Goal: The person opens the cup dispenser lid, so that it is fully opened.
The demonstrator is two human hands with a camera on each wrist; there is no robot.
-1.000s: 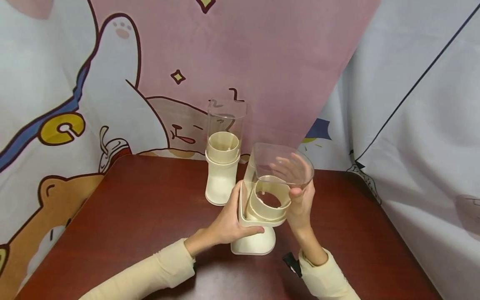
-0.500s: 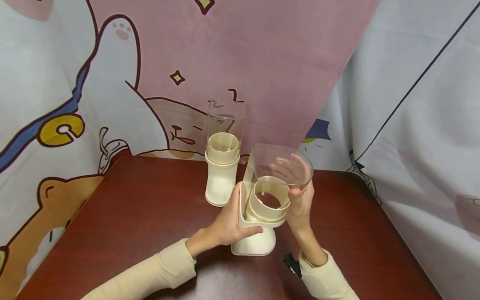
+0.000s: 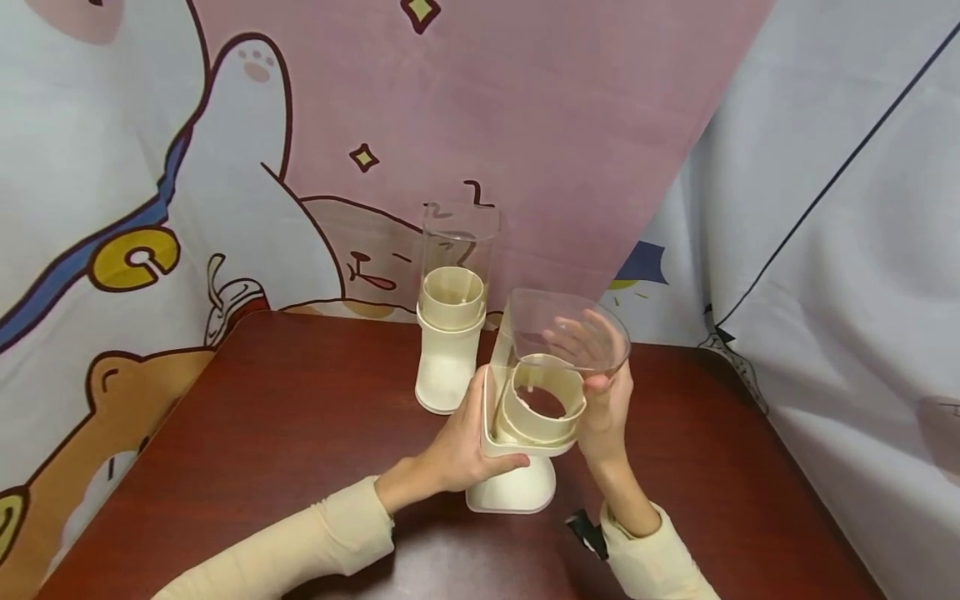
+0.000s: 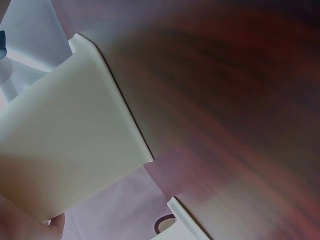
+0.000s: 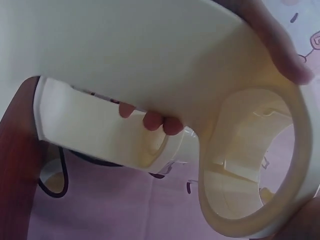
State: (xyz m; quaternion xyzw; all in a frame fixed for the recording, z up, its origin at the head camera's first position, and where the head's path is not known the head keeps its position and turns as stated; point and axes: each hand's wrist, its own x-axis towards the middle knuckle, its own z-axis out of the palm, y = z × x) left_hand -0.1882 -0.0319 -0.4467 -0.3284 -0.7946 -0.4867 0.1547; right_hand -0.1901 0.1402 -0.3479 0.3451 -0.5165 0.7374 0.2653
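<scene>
A cream stand with a clear container on top (image 3: 517, 487) stands on the table, close to the camera. My left hand (image 3: 457, 442) grips its upper body from the left, thumb across the front. On the right, my right hand (image 3: 603, 400) holds the clear container (image 3: 555, 325), its fingers seen through the transparent wall. A cream ring (image 3: 542, 425) sits inside the container. In the right wrist view, a round opening shows in the stand (image 5: 125, 45), with fingertips (image 5: 162, 124) below its body. The left wrist view shows the stand's lower part (image 4: 75, 130) on the table.
Behind and left, a second cream stand (image 3: 447, 367) with a clear container stands upright on the dark red table (image 3: 300, 400). Printed curtains (image 3: 555, 125) hang around the table's back and sides. A black strap (image 3: 587, 533) lies by my right sleeve.
Both hands keep the same hold on the stand. The whole head view has shifted slightly, placing the scene a little farther right.
</scene>
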